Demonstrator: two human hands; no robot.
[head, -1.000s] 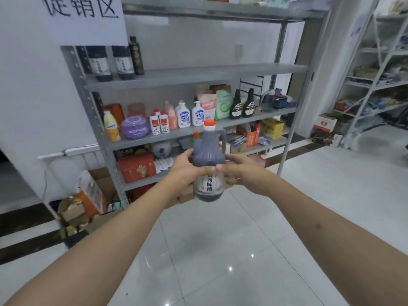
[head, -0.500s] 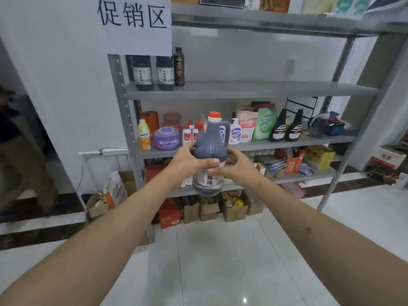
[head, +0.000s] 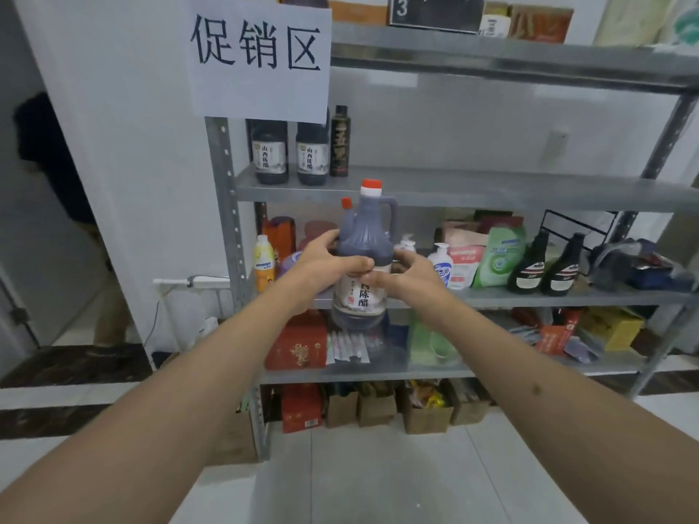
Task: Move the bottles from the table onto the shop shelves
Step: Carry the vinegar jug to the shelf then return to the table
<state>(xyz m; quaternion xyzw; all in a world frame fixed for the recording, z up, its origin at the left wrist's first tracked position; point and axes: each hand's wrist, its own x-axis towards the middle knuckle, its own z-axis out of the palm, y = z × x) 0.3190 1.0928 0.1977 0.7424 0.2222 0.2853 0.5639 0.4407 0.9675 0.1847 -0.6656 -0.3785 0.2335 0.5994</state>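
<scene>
Before the metal shelving unit (head: 227, 236), the dark vinegar jug (head: 365, 251) with its red cap is held upright in the air, the left hand (head: 325, 264) curled round its left side and the right hand (head: 406, 277) gripping its right side over the white label. Compared with half a second ago the rack looms larger and nearer, and the jug's cap now reaches the edge of the shelf where two matching vinegar bottles (head: 289, 153) stand under the paper sign (head: 259, 56).
</scene>
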